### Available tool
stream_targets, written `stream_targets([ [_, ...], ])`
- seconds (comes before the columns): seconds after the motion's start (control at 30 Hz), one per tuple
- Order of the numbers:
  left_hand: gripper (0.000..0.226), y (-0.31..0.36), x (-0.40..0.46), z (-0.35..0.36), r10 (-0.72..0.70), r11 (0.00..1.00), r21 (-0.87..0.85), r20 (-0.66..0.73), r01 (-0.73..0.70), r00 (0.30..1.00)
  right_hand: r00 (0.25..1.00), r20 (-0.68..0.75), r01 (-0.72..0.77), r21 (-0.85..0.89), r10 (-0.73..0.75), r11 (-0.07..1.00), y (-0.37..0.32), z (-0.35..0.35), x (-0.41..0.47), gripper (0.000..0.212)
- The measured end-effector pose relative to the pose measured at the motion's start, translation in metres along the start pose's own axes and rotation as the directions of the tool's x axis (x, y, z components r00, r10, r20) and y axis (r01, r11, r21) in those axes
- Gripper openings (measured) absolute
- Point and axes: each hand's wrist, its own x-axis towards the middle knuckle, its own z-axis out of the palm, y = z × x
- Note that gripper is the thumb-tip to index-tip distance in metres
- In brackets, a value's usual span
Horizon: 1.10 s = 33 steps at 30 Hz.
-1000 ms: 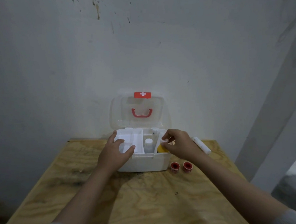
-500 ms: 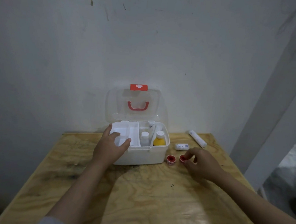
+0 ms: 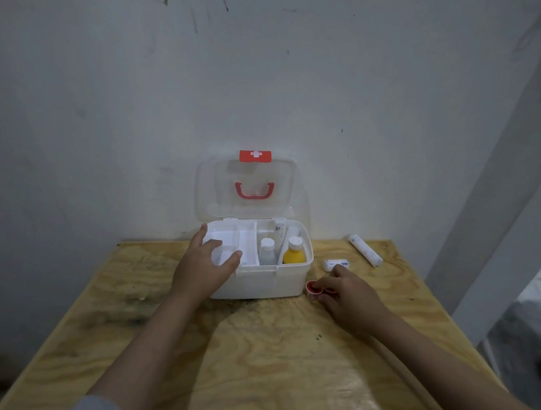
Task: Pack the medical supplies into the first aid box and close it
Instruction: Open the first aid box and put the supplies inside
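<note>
The white first aid box [image 3: 267,284] stands open at the back of the wooden table, its clear lid [image 3: 248,187] upright against the wall. Inside are a white divided tray [image 3: 242,238], a clear bottle [image 3: 267,252] and a yellow bottle [image 3: 294,253]. My left hand [image 3: 205,264] rests on the box's front left rim, fingers over the tray. My right hand [image 3: 347,293] lies just right of the box, fingers closed around two small red tape rolls [image 3: 314,290], one mostly hidden. A small white roll [image 3: 337,264] and a long white bandage roll [image 3: 364,250] lie behind it.
The plywood table [image 3: 253,362] ends at a grey wall behind and drops off on the right beside a pale slanted post [image 3: 501,187]. Bare wood stretches between my forearms toward the near edge.
My right hand left the yellow bottle in the box, moved right and down to the table, and closed its fingers on the two red tape rolls. The left hand stayed on the box.
</note>
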Motion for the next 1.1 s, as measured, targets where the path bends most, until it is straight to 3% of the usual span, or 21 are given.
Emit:
stream_targets([
  [0.23,0.062,0.001,-0.001,-0.001,-0.008,1.0,-0.013,0.004,0.008,1.0,0.996,0.05,-0.076,0.05,0.074,0.996,0.001,-0.003,0.003,0.022],
  [0.43,0.069,-0.001,0.0,-0.002,0.012,1.0,0.002,0.031,-0.012,0.999,0.99,-0.118,-0.067,0.104,0.08,0.992,-0.007,-0.043,0.004,0.012],
  [0.6,0.088,-0.005,0.005,-0.005,0.023,1.0,-0.018,0.114,-0.021,0.993,0.97,-0.241,0.026,0.116,0.003,0.993,-0.048,-0.106,0.031,0.022],
  [0.8,0.097,-0.013,0.008,-0.011,0.006,0.995,-0.102,0.175,0.012,0.985,0.97,-0.039,0.24,0.019,-0.24,0.97,-0.129,-0.103,0.091,0.028],
  [0.93,0.097,-0.019,0.007,-0.013,-0.01,0.991,-0.126,0.188,0.035,0.982,0.961,0.133,0.245,0.007,-0.244,0.97,-0.156,-0.064,0.128,0.032],
  [1.1,0.093,-0.022,0.006,-0.012,0.04,0.974,-0.225,0.202,0.007,0.979,0.947,0.193,0.273,-0.055,-0.258,0.961,-0.17,-0.027,0.156,0.027],
])
